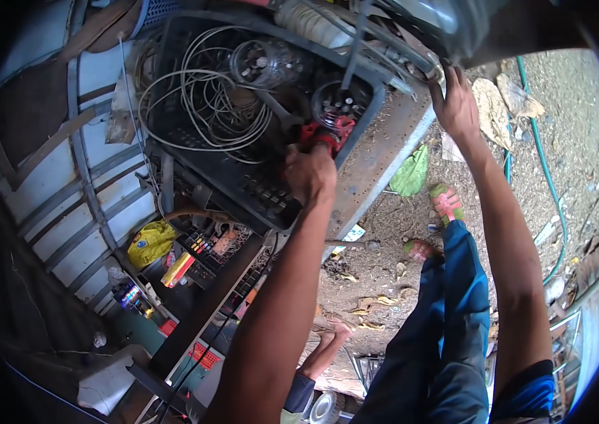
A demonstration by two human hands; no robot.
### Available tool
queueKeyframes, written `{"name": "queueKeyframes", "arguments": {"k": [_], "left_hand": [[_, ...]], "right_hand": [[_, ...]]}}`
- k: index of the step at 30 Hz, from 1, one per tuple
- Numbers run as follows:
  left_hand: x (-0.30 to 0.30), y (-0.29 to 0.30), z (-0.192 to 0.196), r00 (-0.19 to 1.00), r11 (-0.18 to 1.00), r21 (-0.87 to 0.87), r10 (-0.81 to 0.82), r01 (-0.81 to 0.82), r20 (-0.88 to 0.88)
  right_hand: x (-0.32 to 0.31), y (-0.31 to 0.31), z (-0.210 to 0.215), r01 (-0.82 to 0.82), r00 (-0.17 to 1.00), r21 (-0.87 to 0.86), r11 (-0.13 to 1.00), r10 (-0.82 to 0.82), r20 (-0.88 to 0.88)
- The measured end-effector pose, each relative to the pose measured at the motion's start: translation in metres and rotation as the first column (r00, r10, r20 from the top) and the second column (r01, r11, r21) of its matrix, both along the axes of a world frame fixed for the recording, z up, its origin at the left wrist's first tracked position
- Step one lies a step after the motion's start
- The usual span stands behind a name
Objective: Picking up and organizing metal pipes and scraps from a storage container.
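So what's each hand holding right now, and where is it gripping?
Left hand grips a red tool at its lower end; right hand rests on a metal edge overhead.

both bare forearms come up from the lower edge, stretched far out and nearly straight. the left hand (310, 173) is curled into a closed grip, knuckles up, wrist level with the forearm. the right hand (455, 99) reaches higher and farther out than the left hand, fingers bent over and clasped, its wrist slightly bent back.
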State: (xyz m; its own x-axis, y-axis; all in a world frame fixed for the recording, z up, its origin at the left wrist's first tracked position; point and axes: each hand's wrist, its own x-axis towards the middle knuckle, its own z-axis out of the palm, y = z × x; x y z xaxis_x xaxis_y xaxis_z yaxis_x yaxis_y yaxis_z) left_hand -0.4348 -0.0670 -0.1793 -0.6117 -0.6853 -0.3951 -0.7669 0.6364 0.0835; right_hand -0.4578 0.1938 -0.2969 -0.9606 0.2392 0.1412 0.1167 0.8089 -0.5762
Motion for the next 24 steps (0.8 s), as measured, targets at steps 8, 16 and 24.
{"name": "queueKeyframes", "arguments": {"k": [8, 16, 24], "left_hand": [[-0.013, 0.005, 0.023, 0.991, 0.994, 0.091, 0.048, -0.06, 0.128], [-0.013, 0.004, 0.022, 0.987, 0.983, 0.123, 0.12, -0.134, 0.11], [-0.017, 0.006, 0.025, 0.986, 0.98, 0.138, 0.133, -0.147, 0.105]], "right_hand": [[-0.076, 0.003, -0.024, -0.31, 0.786, 0.104, 0.945, 0.193, 0.587], [-0.041, 0.018, 0.041, -0.359, 0.884, 0.033, 0.933, 0.329, 0.331], [0.077, 0.081, 0.135, -0.381, 0.78, -0.008, 0.925, 0.326, 0.534]]}}
